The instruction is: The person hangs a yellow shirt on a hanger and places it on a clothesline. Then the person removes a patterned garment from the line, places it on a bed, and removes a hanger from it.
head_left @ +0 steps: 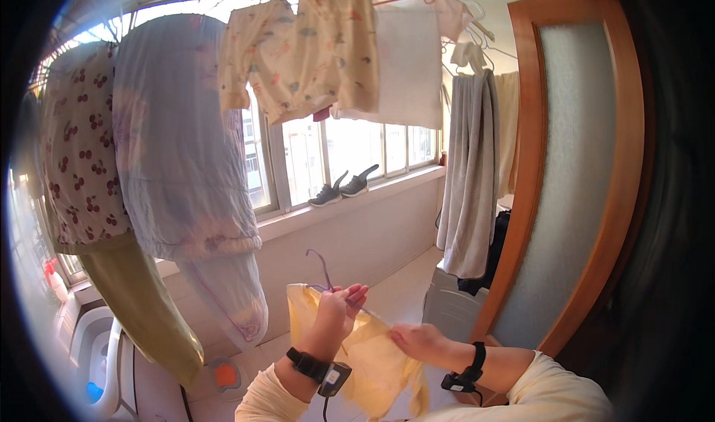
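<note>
The fingers (356, 295) of the left hand (337, 312) are pinched shut on the thin purple hanger (325, 267), just under its hook. The hook pokes up above the hand. The right hand (418, 341) is closed on the yellow cloth (372, 359), gripping its edge from the right side. The yellow cloth hangs from the hanger between the two hands and drops down low in front of the person. Both wrists wear black bands.

Above, more washing hangs in front of the window (350, 150). A cherry-print cloth (78, 161) is on the far left, touching a pale blue-grey sheet (179, 146). A little cream top with small pictures (302, 53) hangs beside a white cloth (410, 68). A grey towel (469, 176) hangs near the wooden door (573, 176). A pair of grey shoes (342, 187) sits on the window sill. A white washing machine (100, 362) stands low on the left.
</note>
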### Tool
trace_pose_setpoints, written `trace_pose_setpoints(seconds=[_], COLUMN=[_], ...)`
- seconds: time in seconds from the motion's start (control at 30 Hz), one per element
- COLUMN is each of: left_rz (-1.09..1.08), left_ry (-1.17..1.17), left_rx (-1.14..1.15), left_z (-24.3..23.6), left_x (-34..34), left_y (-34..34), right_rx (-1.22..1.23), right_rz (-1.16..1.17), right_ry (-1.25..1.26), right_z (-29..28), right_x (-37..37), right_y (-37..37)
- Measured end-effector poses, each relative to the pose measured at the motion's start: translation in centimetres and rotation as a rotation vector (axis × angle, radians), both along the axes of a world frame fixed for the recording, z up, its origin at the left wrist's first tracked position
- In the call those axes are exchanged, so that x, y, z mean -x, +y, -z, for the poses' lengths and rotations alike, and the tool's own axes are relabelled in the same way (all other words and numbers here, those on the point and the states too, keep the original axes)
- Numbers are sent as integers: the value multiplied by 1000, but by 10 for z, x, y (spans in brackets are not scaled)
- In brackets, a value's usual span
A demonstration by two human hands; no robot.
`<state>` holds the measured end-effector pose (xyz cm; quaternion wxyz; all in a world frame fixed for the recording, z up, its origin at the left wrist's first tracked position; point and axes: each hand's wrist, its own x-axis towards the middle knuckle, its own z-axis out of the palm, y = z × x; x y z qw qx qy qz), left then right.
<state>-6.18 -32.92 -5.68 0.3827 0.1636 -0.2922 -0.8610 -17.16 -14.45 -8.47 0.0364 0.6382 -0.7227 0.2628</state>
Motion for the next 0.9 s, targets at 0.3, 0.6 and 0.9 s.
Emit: trace_pose_setpoints(seconds=[0.3, 0.6, 0.9], left_rz=[229, -143, -375], left_ry=[173, -205, -188], left_rx=[196, 842, 980], left_z=[-58, -99, -66], left_x=[50, -26, -87], left_y=[-141, -295, -365], right_rx=[333, 702, 754], right_rz=[62, 213, -54], right_ry=[-45, -229, -278], right_z=[-54, -178, -216], right_x=[73, 132, 160], right_y=[-85, -223, -321])
